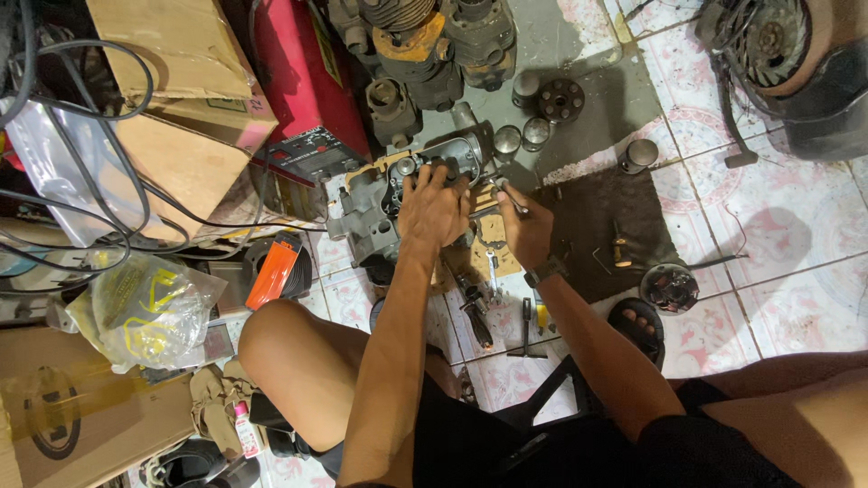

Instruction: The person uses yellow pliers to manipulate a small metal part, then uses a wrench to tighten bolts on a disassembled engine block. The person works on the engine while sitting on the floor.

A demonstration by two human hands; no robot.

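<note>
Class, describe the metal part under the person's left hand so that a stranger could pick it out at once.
Start at the red machine leaning at the top left of the tiled floor. Just below its lower end lies a grey engine casing, pressed down by the left hand. Unlike the round, dark cylinders above it, it is pale, flat and irregular.

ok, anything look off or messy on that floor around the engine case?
Yes. A dark stain spreads over the tiled floor right of the engine case, like spilled oil. Tools and round metal parts lie scattered loose. The left hand rests on the case; the right hand grips a wrench.
</note>
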